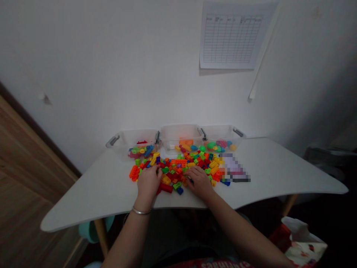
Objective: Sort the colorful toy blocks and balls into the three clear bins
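Bricks (181, 167) lie heaped on the table (279, 167). The left hand (149, 182) and right hand (199, 180) press palm-down on the heap's 6 o'clock edge, seemingly sifting it, fingers half curled over pieces; whether either grips one I cannot tell. Freeing one piece calls for a fingertip pinch; clear tubs (180, 132) stand at 12 o'clock.

The left forearm (129, 238) and right forearm (240, 234) cross the table's (83, 201) near edge, converging. The left hand (149, 181) lies palm down, fingers curled, perhaps pinching something; a bangle (141, 211) rings its wrist. The right hand (199, 181) rests palm down, fingers loosely spread.
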`<control>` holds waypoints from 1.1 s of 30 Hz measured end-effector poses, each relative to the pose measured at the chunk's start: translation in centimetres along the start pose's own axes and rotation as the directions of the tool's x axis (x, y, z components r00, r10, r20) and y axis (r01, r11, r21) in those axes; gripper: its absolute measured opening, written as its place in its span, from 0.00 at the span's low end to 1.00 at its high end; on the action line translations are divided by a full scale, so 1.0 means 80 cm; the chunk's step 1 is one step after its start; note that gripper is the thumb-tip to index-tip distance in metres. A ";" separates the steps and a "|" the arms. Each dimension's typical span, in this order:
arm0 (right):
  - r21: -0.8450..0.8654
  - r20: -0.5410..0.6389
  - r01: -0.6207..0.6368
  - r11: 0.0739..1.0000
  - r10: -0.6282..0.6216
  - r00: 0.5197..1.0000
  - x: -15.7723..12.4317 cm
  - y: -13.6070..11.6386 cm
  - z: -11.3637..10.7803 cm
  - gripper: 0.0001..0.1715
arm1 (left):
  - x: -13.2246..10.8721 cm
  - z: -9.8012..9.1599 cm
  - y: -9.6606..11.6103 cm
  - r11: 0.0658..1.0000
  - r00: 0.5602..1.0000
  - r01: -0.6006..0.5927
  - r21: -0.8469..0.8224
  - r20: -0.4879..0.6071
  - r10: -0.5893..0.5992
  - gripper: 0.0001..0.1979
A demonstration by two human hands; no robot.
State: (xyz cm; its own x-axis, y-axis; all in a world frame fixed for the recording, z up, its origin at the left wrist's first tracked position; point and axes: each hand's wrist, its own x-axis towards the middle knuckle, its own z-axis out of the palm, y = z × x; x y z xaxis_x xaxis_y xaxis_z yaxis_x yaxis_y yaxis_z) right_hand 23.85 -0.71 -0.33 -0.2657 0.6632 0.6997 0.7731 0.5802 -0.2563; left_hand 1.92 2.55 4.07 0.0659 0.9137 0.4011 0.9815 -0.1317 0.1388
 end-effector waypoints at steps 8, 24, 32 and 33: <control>0.007 0.007 -0.003 1.000 0.003 1.000 0.001 0.000 0.000 0.11 | 0.006 0.016 -0.013 0.926 0.990 -0.107 -0.362 -0.126 0.066 0.14; 0.000 -0.016 0.012 1.000 -0.012 1.000 0.000 0.002 0.003 0.11 | 0.100 -0.020 0.006 0.705 0.839 -0.320 -0.633 -0.535 -0.099 0.11; 0.010 0.006 0.002 1.000 -0.002 1.000 0.000 0.003 0.002 0.11 | 0.158 -0.011 0.022 0.786 0.860 -0.387 -0.483 -0.497 0.117 0.12; 0.010 0.006 0.003 1.000 -0.003 1.000 0.000 0.003 0.001 0.11 | 0.161 -0.006 0.023 0.787 0.868 -0.384 -0.484 -0.479 0.129 0.12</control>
State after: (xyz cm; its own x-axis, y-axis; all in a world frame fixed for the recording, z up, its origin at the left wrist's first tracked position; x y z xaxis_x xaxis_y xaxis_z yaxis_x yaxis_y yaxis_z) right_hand 23.94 -0.51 -0.43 -0.2715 0.6645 0.6962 0.7666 0.5867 -0.2610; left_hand 4.46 13.90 9.95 0.0976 0.5918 0.8002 0.6598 -0.6404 0.3932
